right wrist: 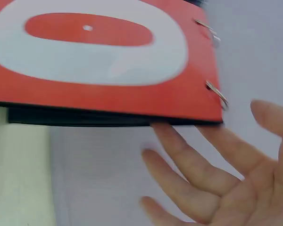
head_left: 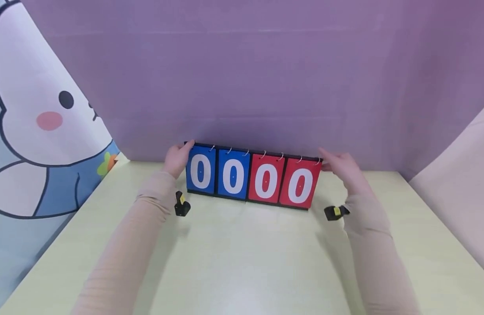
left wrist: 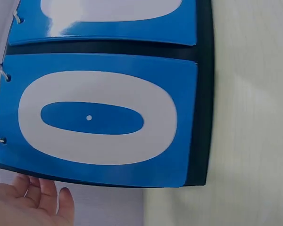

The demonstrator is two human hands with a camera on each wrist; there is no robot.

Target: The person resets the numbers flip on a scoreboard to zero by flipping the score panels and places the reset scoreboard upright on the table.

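A flip scoreboard (head_left: 247, 176) stands at the back of the table, slightly slanted in the head view, with two blue cards and two red cards all reading 0. My left hand (head_left: 177, 159) holds its upper left corner, thumb over the top edge. In the left wrist view, fingers (left wrist: 48, 195) reach behind the board's side edge. My right hand (head_left: 344, 168) is at the upper right corner. Its fingers (right wrist: 193, 165) are spread and fairly straight, some tips touching the side edge or tucked behind it, while the thumb stands apart from the card in the right wrist view.
The pale table (head_left: 242, 262) runs up to a purple backdrop (head_left: 242, 78) just behind the scoreboard. A cartoon-printed cloth (head_left: 41, 144) hangs on the left, and a whitish cloth (head_left: 462, 183) on the right. Small black wrist devices (head_left: 182, 204) show beside both sleeves.
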